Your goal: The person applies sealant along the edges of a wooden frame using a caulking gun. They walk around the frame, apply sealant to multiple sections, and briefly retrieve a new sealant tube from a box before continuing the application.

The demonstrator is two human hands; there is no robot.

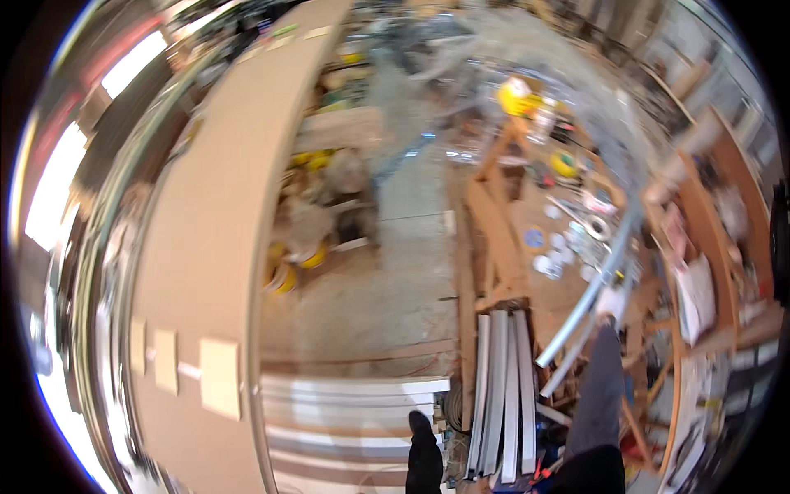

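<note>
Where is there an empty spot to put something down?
On the long board, between the pale squares and the small bits at its far end. The floor also has a bare patch, with yellow items on its left and brown wood on its right. It's crowded farther right: round white pieces, strips and the right hand.

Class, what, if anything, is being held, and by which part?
The right hand appears to grip long blue-grey strips some way from their near ends; blur hides the exact hold.

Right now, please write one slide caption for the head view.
The right hand holds long pale strips beside a cluttered brown worktop.
</note>
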